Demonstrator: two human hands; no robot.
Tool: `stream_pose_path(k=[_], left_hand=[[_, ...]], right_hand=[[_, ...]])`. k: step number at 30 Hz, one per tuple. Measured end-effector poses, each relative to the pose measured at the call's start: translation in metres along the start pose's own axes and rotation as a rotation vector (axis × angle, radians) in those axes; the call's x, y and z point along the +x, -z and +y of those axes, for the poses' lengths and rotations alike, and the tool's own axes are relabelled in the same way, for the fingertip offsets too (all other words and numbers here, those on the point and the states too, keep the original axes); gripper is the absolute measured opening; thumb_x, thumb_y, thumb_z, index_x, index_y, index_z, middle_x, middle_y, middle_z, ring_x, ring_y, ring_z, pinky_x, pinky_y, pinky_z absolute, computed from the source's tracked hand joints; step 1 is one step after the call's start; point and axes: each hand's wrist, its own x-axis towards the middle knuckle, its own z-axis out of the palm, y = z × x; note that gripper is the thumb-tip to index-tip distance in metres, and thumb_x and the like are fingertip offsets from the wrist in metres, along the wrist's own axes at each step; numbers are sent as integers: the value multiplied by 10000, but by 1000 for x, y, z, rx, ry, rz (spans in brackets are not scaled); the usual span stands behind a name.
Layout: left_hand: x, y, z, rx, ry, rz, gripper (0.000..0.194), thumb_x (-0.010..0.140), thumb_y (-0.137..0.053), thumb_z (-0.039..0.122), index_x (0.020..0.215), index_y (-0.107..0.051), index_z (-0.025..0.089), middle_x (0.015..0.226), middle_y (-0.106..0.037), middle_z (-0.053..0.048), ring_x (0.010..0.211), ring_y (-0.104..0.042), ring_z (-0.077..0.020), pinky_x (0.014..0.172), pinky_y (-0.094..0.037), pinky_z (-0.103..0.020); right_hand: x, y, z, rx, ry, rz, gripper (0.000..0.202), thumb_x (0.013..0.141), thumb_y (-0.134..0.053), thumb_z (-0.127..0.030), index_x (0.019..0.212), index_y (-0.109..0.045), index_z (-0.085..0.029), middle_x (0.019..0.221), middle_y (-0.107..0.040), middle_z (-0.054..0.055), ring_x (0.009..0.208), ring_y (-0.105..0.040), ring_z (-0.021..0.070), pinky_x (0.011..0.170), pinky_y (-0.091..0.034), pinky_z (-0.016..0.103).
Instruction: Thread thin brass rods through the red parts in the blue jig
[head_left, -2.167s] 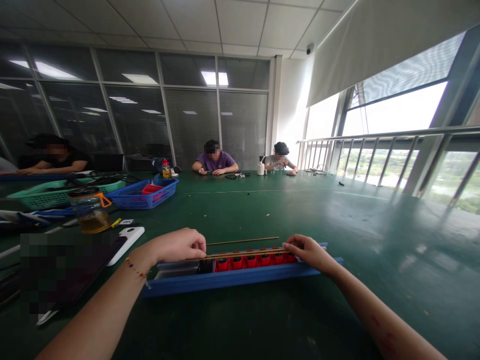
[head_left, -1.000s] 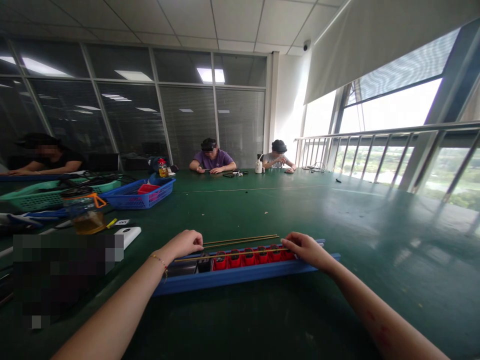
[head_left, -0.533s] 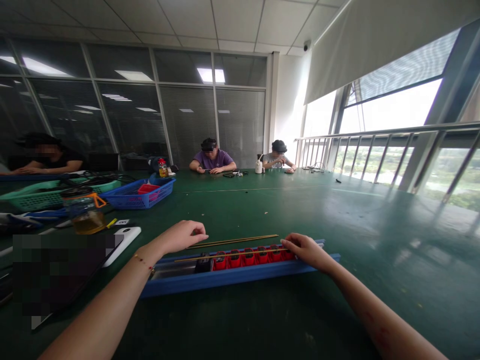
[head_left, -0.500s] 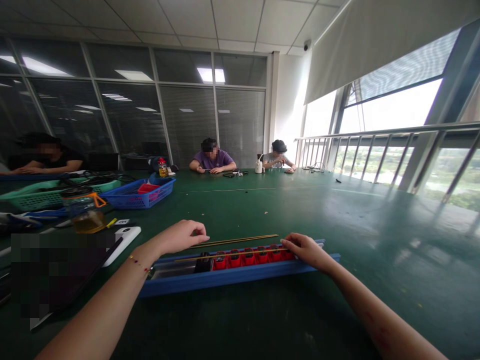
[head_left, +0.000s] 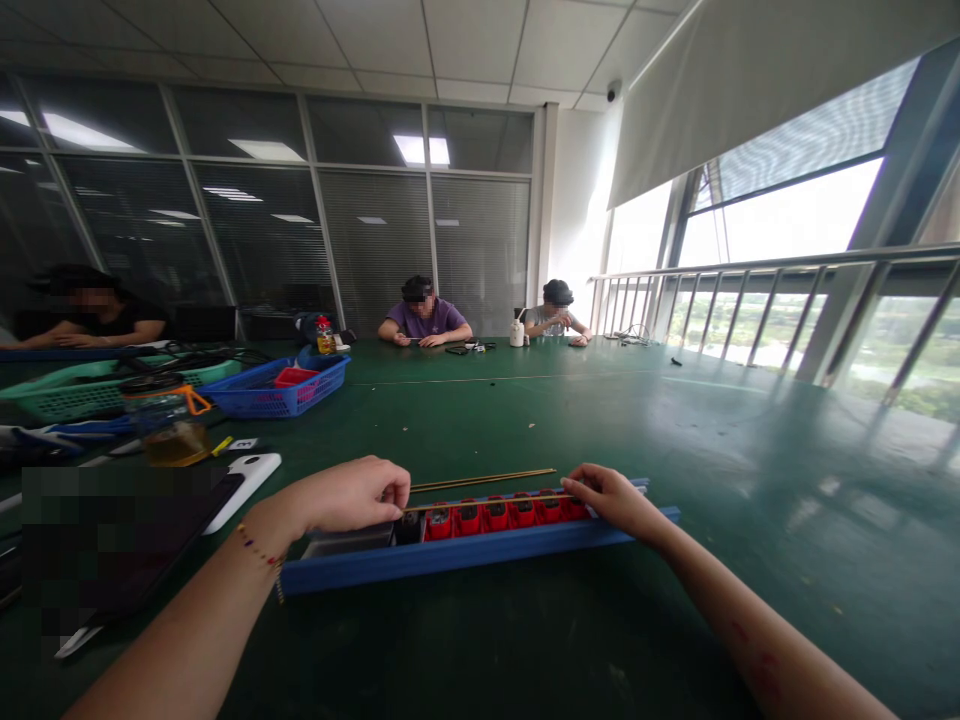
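Observation:
A long blue tray lies across the green table in front of me, with a row of several red blocks and a black block inside. Over the row runs a thin golden rod. My left hand pinches its left end above the tray's left part. At its right end, my right hand is closed on the rod with thumb and fingertips. Behind the tray, more thin golden rods lie on the table, partly hidden by my left hand.
To the left are a phone-like white object, a dark device, a jar, a blue basket and a green basket. Several people sit at the far side and far left. Railings line the window at right.
My left hand has come down and toward me, from near the rear rods to the left end of the rod over the tray, and has closed on it. My right hand stays put.

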Motion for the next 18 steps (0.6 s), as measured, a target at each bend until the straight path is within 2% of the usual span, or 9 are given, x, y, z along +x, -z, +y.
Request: stream_pose_path(k=[4, 8, 10, 13, 16, 18], left_hand=[[-1, 8, -3, 50, -42, 161, 202, 735, -453, 359, 759, -595, 218, 727, -592, 4, 632, -520, -129, 531, -325, -212], [6, 11, -15, 103, -31, 306, 214, 754, -432, 360, 754, -585, 211, 768, -587, -5, 660, -522, -132, 567, -335, -217], [12, 8, -22, 92, -7, 314, 219, 751, -434, 362, 762, -587, 206, 793, -589, -13, 676, -529, -135, 580, -345, -218], [22, -2, -31, 54, 18, 262, 211, 735, -451, 356, 759, -593, 202, 800, -603, -19, 686, -542, -139, 583, -355, -215], [33, -15, -38, 29, 10, 202, 189, 722, -466, 333, 754, -605, 208, 784, -623, -15, 699, -556, -142, 590, -365, -212], [40, -24, -44, 28, 4, 166, 178, 713, -474, 313, 753, -615, 212, 769, -633, -11, 698, -563, -142, 597, -372, -212]], right_hand=[[1, 0, -1, 144, -10, 49, 381, 775, -445, -528, 844, -571, -175, 633, -533, -16, 562, -490, 113, 503, -387, 212], [3, 0, 1, 287, -40, 129, 395, 789, -423, -521, 950, -528, -176, 619, -483, -34, 506, -464, 95, 482, -399, 213], [5, 0, 3, 324, -67, 171, 427, 792, -411, -525, 1032, -487, -179, 609, -480, -38, 496, -471, 99, 484, -414, 223], [6, 2, 6, 305, -59, 241, 453, 794, -406, -524, 1103, -443, -195, 601, -483, -42, 498, -480, 109, 492, -424, 234], [9, 8, 5, 134, 13, 276, 384, 789, -426, -502, 1002, -523, -198, 586, -505, -32, 516, -488, 118, 499, -413, 237], [15, 14, 2, -18, 88, 234, 317, 789, -444, -466, 889, -577, -195, 624, -560, -10, 570, -516, 131, 538, -413, 244]])
